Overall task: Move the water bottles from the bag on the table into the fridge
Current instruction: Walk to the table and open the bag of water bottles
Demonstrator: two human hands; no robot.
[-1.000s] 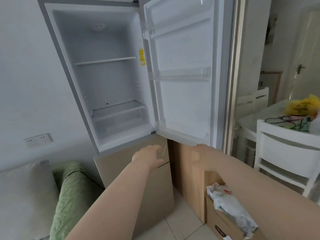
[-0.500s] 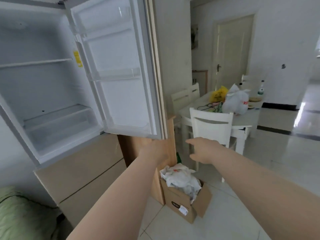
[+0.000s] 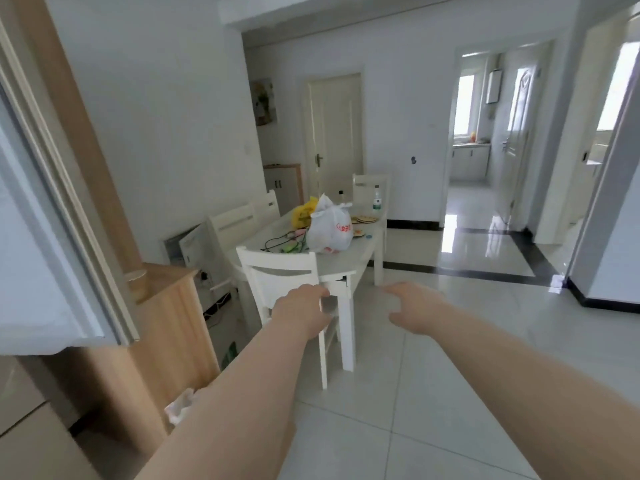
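Item: fridge door (image 3: 41,237). Seen at the left edge, standing open; the inside of the fridge is out of view, so what it holds cannot be told.

Item: white bag (image 3: 330,230). Set on the counter (image 3: 349,265), well apart from both hands, knotted at the top and bulging. Red print is carried on its side; the characters are too blurred to be read. Its contents are hidden, so no bottles inside can be counted.

Item: yellow bag (image 3: 303,213). Placed just behind the white one; dark print is present but unreadable.

Item: bottle (image 3: 376,199). Stood upright at the far end of the counter, outside any bag; a green label is borne, with the wording too small to be made out.

Item: chair (image 3: 280,271). Pushed against the near side of the counter, between the hands and the bag.

Item: left hand (image 3: 303,311). Held out forward, fingers loosely curled, nothing grasped.

Item: right hand (image 3: 417,311). Held out forward, fingers relaxed and slightly spread, nothing grasped.

Progress: judged to be at the start. The door is open, but nothing is carried; the bag is not yet reached, and the fetching and shelving are left.
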